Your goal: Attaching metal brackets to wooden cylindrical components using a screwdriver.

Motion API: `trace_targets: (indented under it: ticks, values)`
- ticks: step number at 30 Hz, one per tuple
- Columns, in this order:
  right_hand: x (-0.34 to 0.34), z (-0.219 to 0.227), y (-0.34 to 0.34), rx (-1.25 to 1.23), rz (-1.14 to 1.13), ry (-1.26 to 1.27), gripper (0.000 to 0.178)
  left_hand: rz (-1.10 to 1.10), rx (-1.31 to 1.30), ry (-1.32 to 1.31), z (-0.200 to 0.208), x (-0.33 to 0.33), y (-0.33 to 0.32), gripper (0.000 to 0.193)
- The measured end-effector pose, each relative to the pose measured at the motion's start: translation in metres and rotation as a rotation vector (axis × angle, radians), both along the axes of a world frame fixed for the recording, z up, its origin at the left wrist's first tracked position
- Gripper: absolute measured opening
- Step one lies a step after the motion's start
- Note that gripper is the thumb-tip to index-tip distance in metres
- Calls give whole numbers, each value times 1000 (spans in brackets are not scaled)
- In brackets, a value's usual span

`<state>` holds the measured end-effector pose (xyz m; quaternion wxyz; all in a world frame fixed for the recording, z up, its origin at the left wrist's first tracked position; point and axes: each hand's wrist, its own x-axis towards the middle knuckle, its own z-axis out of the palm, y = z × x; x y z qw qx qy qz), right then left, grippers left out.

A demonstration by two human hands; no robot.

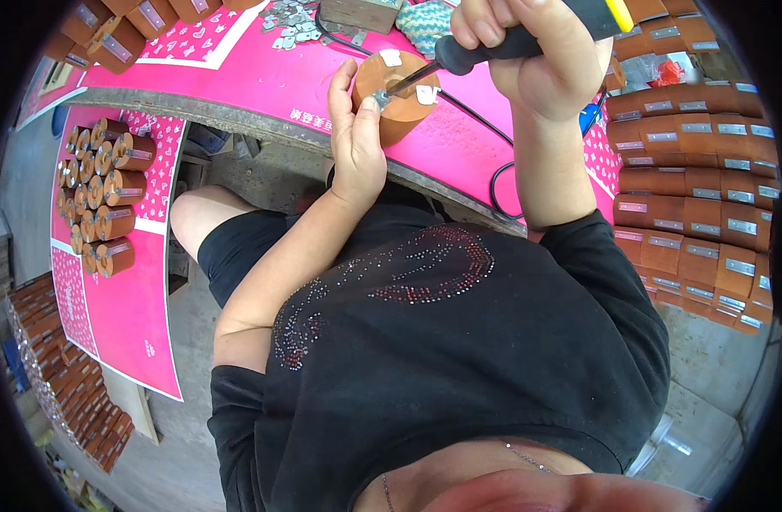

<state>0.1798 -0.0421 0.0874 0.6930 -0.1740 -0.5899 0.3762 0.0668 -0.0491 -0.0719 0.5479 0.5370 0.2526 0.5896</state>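
A round brown wooden block [397, 130] stands on the pink table near its front edge. My left hand [357, 136] grips its left side, with the thumb on top beside a small metal piece [382, 101]. Two white pieces, one at the back [391, 58] and another at the right [426, 95], lie on the block's top around a hollow. My right hand [549, 68] is closed around a black and yellow screwdriver [515, 43]. Its long dark shaft slants down to the left, the tip at the metal piece by my left thumb.
Loose metal plates [299, 24] lie at the back beside a grey box [362, 14] and a patterned cloth [425, 27]. A black cable [476, 113] crosses the pink table [263, 81]. Brown blocks are stacked at right [694, 179] and grouped on the left table [109, 183].
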Motion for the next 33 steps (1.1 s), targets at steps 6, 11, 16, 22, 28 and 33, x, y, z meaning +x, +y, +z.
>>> trace_targets:
  ticks: [6,11,16,22,28,33]
  values:
    - [0,-2,-1,-7,-12,25,17,-40,1,-16,5,-2,1,43]
    - [2,-3,1,-12,15,32,18,-62,-28,-47,6,-2,1,43]
    - [4,-7,6,-20,152,5,22,-67,-67,-40,8,-5,5,44]
    - [-4,-2,8,-24,57,-134,24,-13,353,263,39,-31,29,33]
    - [-13,-4,11,-17,72,-66,24,-95,349,397,42,-27,31,23]
    - [-13,-5,22,-53,-75,-277,24,-71,303,322,38,-27,36,24]
